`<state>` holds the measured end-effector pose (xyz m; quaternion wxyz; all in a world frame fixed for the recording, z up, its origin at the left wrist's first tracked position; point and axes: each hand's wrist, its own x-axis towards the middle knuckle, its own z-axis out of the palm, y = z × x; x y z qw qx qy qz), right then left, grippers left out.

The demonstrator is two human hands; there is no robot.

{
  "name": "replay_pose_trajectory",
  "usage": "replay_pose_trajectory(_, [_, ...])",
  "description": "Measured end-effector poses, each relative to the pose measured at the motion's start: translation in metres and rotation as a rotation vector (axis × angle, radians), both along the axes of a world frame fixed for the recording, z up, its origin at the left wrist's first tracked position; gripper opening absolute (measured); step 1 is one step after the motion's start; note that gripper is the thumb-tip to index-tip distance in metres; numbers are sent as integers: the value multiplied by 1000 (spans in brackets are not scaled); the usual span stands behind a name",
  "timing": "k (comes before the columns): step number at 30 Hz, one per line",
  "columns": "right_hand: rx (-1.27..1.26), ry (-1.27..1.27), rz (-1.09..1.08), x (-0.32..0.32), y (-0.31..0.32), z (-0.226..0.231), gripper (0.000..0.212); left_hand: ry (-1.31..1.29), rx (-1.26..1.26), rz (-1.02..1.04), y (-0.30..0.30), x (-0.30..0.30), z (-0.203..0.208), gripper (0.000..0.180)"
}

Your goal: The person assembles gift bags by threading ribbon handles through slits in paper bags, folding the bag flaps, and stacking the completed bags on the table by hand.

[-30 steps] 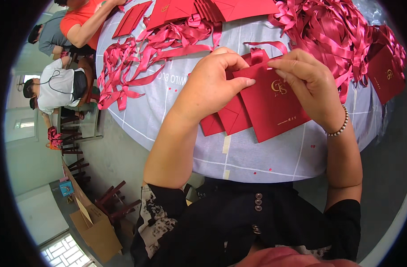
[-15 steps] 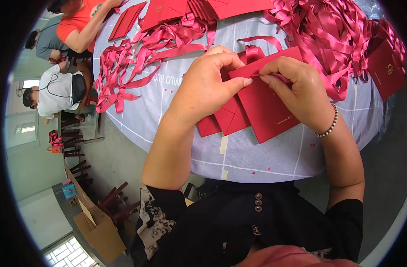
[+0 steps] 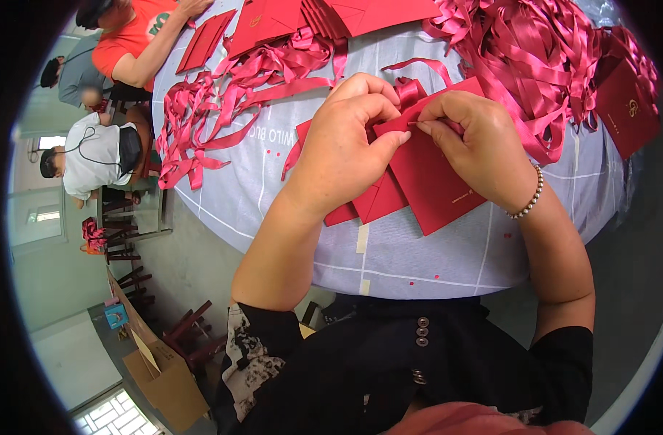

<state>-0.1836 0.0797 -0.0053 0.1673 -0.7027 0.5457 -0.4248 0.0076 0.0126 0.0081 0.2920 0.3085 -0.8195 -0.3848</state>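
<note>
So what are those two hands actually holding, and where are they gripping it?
Both pinch a red ribbon loop at the top edge of a red card: left hand from its left side, right hand from its right.

Grey floor (image 3: 194, 268) — bright window (image 3: 45, 215), stools (image 3: 121, 232)

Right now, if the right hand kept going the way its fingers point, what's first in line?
The right hand points left across the red envelope. First in line is probably the ribbon loop pinched at the top edge, then the left hand's fingertips. They look nearly touching; depth is unclear.
</note>
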Motion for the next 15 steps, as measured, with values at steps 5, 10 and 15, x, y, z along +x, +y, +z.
replay_pose_trajectory(5, [-107, 117, -62, 13, 7, 0, 4, 32, -22, 7, 5, -4, -2, 17])
replay_pose_trajectory(10, [-145, 204, -112, 18, 9, 1, 5, 26, -188, 36, 7, -3, 4, 18])
replay_pose_trajectory(15, [-66, 12, 154, -9, 7, 22, 17, -33, -286, 24, 5, 1, 6, 19])
